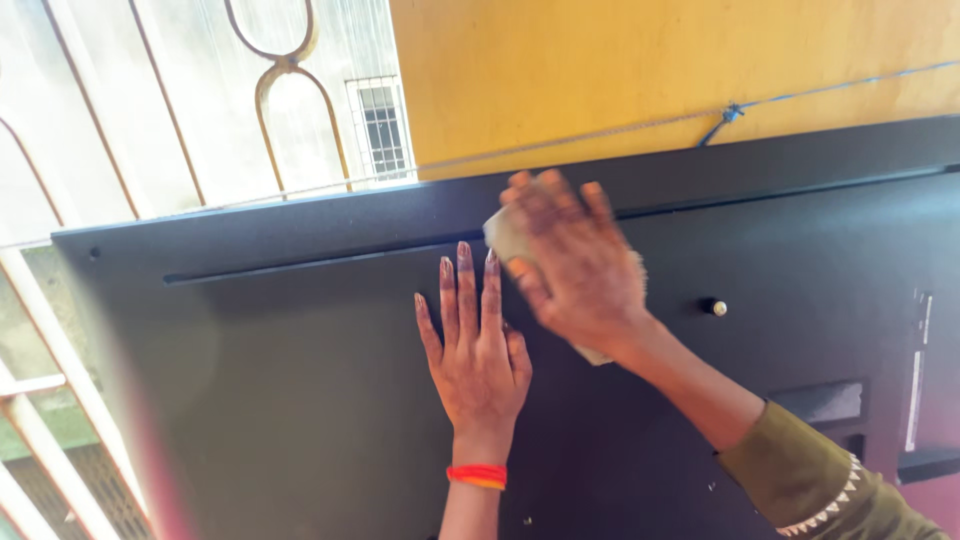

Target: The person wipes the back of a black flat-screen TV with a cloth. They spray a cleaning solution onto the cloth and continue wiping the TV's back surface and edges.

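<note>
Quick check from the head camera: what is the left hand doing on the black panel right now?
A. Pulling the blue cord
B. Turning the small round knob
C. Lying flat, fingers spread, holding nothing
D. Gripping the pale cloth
C: the left hand lies flat on the black panel with its fingers spread and nothing in it, while the right hand presses the pale cloth to the panel.
</note>
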